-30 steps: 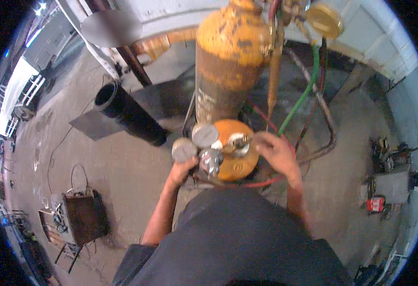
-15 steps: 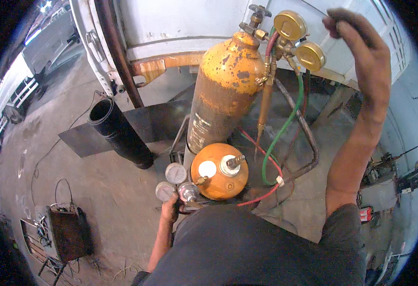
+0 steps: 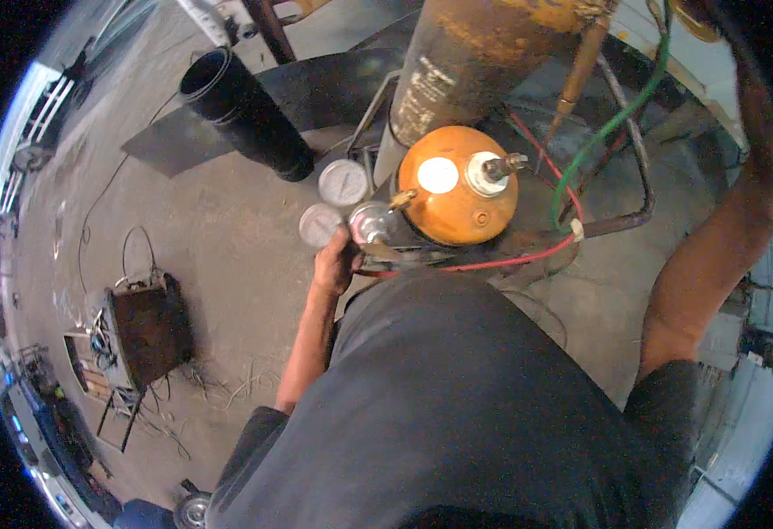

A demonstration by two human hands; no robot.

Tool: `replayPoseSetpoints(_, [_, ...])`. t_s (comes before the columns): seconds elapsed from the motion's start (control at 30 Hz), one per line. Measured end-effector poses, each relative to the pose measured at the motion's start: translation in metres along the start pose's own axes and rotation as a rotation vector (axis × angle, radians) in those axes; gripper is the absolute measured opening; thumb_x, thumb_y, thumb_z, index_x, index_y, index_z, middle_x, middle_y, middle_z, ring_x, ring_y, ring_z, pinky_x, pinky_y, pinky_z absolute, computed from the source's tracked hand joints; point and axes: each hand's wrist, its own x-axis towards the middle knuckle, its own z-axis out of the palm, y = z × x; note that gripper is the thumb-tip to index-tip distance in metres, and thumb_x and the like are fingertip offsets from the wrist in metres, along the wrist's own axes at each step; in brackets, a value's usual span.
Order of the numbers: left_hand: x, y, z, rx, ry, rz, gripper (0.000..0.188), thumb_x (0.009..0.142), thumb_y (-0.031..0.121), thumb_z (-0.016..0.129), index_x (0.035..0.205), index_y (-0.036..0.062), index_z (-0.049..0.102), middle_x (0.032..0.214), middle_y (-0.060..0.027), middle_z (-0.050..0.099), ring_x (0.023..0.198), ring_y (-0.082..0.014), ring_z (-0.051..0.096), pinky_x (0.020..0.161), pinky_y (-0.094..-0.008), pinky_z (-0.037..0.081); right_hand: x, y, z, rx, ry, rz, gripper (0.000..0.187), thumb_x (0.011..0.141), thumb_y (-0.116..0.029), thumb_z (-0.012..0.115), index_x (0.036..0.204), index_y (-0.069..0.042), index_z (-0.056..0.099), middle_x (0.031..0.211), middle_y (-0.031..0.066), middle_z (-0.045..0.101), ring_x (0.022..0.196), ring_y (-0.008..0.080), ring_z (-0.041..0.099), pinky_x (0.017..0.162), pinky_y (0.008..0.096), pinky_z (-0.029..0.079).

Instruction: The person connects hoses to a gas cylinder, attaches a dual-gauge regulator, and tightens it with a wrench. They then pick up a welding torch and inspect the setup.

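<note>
My left hand (image 3: 337,263) is closed around the lower part of a gas regulator (image 3: 374,222) with two round pale gauges. The regulator's brass end points at a small orange gas cylinder (image 3: 457,198) with a white collar and a metal valve on top. Up at the far right, my right hand (image 3: 757,84) is raised by a gold-coloured gauge (image 3: 697,22); dark blur and the picture's rim hide its fingers. Behind the small cylinder stands a tall, worn yellow-brown gas cylinder (image 3: 479,66), its top cut off by the frame. A brass torch-like piece (image 3: 573,84) hangs beside it.
Green hose (image 3: 620,123) and red hose (image 3: 510,262) loop around a bent metal cart bar (image 3: 638,216). A black upright tube (image 3: 250,119) stands far left of the cylinders. Nearer left is a brown box-shaped machine (image 3: 150,331) with loose wires on the floor.
The view has tipped downward, so the cylinders sit higher in the picture and the tall one's top is out of sight. My left hand keeps its hold on the regulator; my right stays raised.
</note>
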Motion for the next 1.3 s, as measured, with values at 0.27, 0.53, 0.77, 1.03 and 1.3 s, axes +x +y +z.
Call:
replayPoseSetpoints(0.27, [-0.016, 0.032, 0.043, 0.348, -0.048, 0.255, 0.036, 0.092, 0.041, 0.065, 0.104, 0.0068, 0.061, 0.088, -0.0008, 0.059, 0.072, -0.0134, 0.053, 0.065, -0.0301, 0.043, -0.152, -0.016, 0.166, 0.3, -0.558, 0.495, 0.037, 0.093, -0.037, 0.063, 0.105, -0.002, 0.067, 0.092, 0.0176, 0.069, 0.082, 0.0259, 0.067, 0.077, 0.039, 0.051])
replayPoseSetpoints(0.53, [-0.02, 0.045, 0.061, 0.573, -0.058, 0.387, 0.053, 0.088, 0.029, 0.076, 0.129, 0.0039, 0.053, 0.108, -0.0059, 0.064, 0.097, -0.0165, 0.061, 0.081, -0.0329, 0.052, -0.239, -0.019, 0.215, 1.522, -0.51, 1.192, 0.055, 0.102, -0.053, 0.04, 0.108, 0.0, 0.057, 0.081, 0.0105, 0.063, 0.072, 0.0177, 0.06, 0.065, 0.0298, 0.047])
replayPoseSetpoints(0.77, [-0.034, 0.054, 0.08, 0.74, -0.026, 0.463, 0.056, 0.089, 0.025, 0.076, 0.134, 0.0017, 0.05, 0.107, -0.0066, 0.065, 0.096, -0.015, 0.061, 0.082, -0.0312, 0.052, -0.234, -0.037, 0.213, 1.517, -0.34, 1.127, 0.035, 0.101, -0.039, 0.052, 0.103, -0.004, 0.057, 0.076, 0.0056, 0.058, 0.068, 0.0181, 0.057, 0.062, 0.0311, 0.045])
replayPoseSetpoints(1.03, [-0.036, 0.048, 0.078, 0.752, -0.013, 0.478, 0.056, 0.088, 0.022, 0.076, 0.134, 0.0017, 0.051, 0.106, -0.0059, 0.065, 0.093, -0.0133, 0.061, 0.082, -0.0297, 0.051, -0.238, -0.022, 0.212, 1.086, -0.442, 0.967, 0.024, 0.093, -0.027, 0.064, 0.099, -0.003, 0.06, 0.083, 0.0064, 0.061, 0.078, 0.0198, 0.06, 0.07, 0.035, 0.047])
replayPoseSetpoints(1.3, [-0.033, 0.05, 0.085, 0.767, 0.021, 0.506, 0.057, 0.088, 0.022, 0.076, 0.136, 0.002, 0.051, 0.107, -0.0061, 0.066, 0.095, -0.0136, 0.062, 0.081, -0.0296, 0.051, -0.221, -0.032, 0.216, 0.033, -0.22, 0.284, 0.029, 0.085, -0.021, 0.073, 0.105, -0.003, 0.063, 0.101, 0.0162, 0.067, 0.083, 0.0319, 0.064, 0.075, 0.0392, 0.05])
